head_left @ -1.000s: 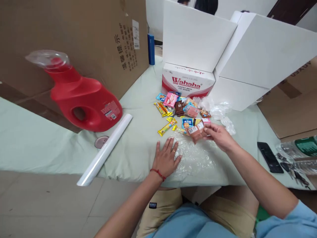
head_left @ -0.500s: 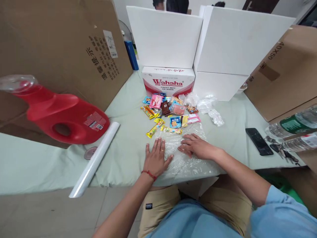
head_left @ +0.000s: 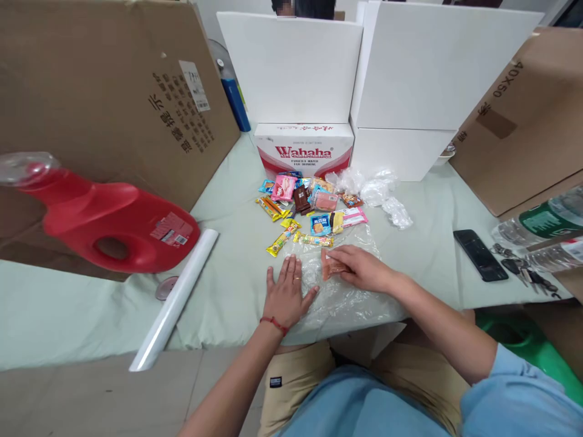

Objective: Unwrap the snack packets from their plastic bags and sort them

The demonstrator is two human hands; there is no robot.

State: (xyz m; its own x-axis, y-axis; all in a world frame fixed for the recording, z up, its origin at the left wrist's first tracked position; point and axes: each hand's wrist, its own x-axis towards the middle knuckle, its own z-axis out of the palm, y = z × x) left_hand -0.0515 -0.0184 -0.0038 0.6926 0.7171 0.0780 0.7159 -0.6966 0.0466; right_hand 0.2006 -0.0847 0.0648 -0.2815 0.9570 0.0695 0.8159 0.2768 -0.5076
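A clear plastic bag (head_left: 350, 306) lies flat near the table's front edge. My left hand (head_left: 286, 294) rests flat on the bag's left side, fingers stretched out. Over the bag, my right hand (head_left: 364, 268) grips a small reddish-brown snack packet (head_left: 331, 264), partly covered by the fingers. Just beyond the hands sits a pile of wrapped snacks: a yellow candy stick (head_left: 314, 240), a blue biscuit packet (head_left: 320, 224), a pink wafer packet (head_left: 283, 188) and a dark brown packet (head_left: 301, 199). Crumpled clear plastic (head_left: 378, 189) lies right of the pile.
A red detergent bottle (head_left: 150, 227) and a white roll (head_left: 175, 297) are on the left. A Wahaba-style printed carton, reading Wahaha (head_left: 305, 152), stands behind the snacks. On the right are a phone (head_left: 480, 255), keys (head_left: 523, 270) and plastic bottles (head_left: 542, 221). Large cardboard boxes (head_left: 523, 121) flank the table.
My right hand has lifted slightly and now shows the reddish-brown packet between its fingers, tilted up. My left hand stays flat in place. The camera view has shifted a little.
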